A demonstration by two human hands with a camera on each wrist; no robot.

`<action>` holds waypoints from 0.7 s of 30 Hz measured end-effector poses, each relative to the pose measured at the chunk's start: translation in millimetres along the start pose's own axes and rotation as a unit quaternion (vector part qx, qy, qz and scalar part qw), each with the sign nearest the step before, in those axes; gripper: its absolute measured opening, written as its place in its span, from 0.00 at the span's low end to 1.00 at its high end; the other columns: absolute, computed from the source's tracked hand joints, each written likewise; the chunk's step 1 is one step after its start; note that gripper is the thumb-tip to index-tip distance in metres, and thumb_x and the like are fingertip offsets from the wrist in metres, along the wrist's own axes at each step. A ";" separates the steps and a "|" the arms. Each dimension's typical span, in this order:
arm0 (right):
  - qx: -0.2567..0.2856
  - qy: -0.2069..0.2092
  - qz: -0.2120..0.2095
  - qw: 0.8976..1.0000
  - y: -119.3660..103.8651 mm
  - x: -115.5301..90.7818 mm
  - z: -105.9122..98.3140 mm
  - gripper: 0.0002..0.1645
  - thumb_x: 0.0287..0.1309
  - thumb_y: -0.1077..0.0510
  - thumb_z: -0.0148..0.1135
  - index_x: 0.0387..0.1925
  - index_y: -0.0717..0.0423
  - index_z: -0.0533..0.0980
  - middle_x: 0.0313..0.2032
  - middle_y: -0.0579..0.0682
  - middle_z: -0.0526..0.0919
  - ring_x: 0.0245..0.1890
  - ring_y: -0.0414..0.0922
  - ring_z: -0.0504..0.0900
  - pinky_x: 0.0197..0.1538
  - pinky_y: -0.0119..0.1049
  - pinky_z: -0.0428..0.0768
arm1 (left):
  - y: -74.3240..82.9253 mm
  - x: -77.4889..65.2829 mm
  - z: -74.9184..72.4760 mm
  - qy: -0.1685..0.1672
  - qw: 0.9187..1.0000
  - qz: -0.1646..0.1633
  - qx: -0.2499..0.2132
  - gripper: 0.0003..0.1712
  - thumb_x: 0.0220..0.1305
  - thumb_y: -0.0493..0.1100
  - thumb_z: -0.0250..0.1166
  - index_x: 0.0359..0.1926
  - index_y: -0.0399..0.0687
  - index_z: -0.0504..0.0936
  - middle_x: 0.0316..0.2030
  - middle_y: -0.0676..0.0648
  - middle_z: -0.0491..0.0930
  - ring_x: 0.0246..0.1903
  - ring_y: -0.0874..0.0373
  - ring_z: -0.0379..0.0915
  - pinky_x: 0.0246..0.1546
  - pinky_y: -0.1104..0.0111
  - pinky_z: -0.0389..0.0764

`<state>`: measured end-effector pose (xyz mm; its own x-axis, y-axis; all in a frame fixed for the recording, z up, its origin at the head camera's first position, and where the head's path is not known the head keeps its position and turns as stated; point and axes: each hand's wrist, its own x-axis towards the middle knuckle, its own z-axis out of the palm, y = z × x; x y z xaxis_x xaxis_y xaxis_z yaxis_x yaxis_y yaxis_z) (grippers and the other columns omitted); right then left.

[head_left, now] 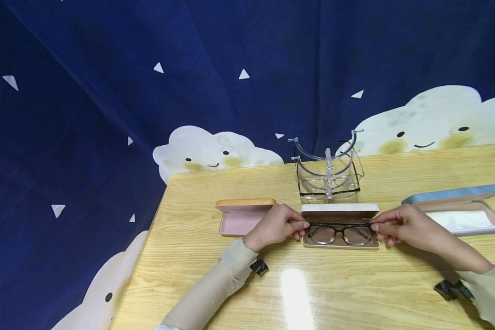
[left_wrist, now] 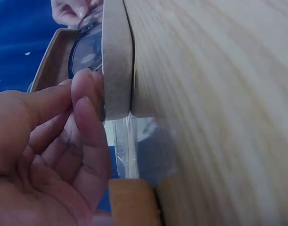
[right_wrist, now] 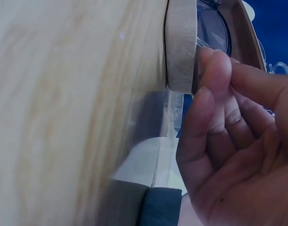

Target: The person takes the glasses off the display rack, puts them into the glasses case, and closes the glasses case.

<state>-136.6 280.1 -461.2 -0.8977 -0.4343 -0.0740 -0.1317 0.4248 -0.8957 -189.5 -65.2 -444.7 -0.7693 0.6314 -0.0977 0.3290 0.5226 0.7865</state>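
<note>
A pair of dark-rimmed eyeglasses [head_left: 340, 233] lies in the open white glasses case [head_left: 340, 207], lenses facing up. My left hand [head_left: 279, 226] pinches the left end of the frame between thumb and fingers. At the opposite end my right hand [head_left: 405, 224] pinches the frame in the same way. In the left wrist view, one lens [left_wrist: 86, 51] shows inside the case beyond the fingertips. From the right wrist, the other lens [right_wrist: 213, 29] appears just past the thumb and finger. My fingers partly hide both ends of the frame.
An orange glasses case [head_left: 241, 223] stands open at the left. On the right is an open blue case [head_left: 458, 195] with a white cloth [head_left: 459, 221] in it. Behind the white case stands a clear display rack [head_left: 329, 169] holding glasses.
</note>
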 end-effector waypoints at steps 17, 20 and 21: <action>-0.003 -0.013 0.013 1.000 0.7 1.0 1.3 0.18 0.70 0.73 0.55 0.54 0.89 0.73 0.30 0.43 0.90 0.23 0.34 0.83 0.28 0.32 0.87 | 1.6 -2.6 0.1 0.030 0.998 -0.011 0.046 0.10 0.72 0.41 0.68 0.35 0.42 0.93 0.24 0.49 0.89 0.20 0.64 0.84 0.19 0.80 0.73; -0.016 -0.008 0.025 1.000 -2.8 -0.4 0.0 0.18 0.70 0.72 0.56 0.54 0.87 0.74 0.30 0.45 0.90 0.24 0.35 0.84 0.28 0.32 0.87 | 1.3 -2.5 -1.8 0.027 0.998 -0.013 0.056 0.13 0.73 0.43 0.67 0.34 0.45 0.93 0.23 0.50 0.89 0.20 0.64 0.83 0.18 0.80 0.70; -0.021 -0.005 0.033 0.999 -4.1 -1.0 -0.6 0.18 0.70 0.72 0.56 0.54 0.86 0.75 0.31 0.46 0.90 0.24 0.35 0.84 0.29 0.33 0.87 | 1.2 -2.5 -2.8 0.028 0.997 -0.012 0.064 0.14 0.74 0.44 0.66 0.32 0.46 0.93 0.23 0.51 0.89 0.19 0.65 0.82 0.17 0.80 0.68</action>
<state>-135.5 279.3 -457.2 -0.9009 -0.4118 -0.1368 -0.0900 0.4856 -0.8696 -188.6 -67.8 -441.8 -0.8061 0.5865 -0.0795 0.3740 0.6088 0.6996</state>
